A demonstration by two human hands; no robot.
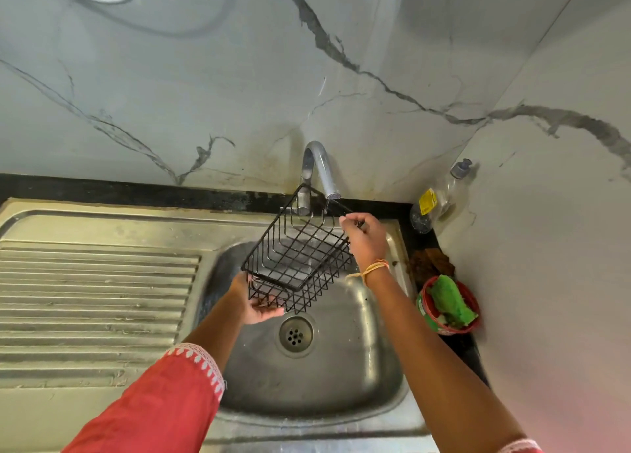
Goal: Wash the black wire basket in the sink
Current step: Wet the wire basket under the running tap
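I am standing in a home kitchen: steel sink (358, 367) with ribbed drainboard (95, 299), wall tap (319, 169), marble-look backsplash (205, 87), soap bottle (440, 196) far right.

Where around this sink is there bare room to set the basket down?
The ribbed draining board left of the bowl is bare, as is the sink floor around the drain. The right corner is crowded: a soap bottle and a red tub with a green sponge.

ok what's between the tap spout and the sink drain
In the head view, the black wire basket sits between tap spout and drain, held over the sink by both hands.
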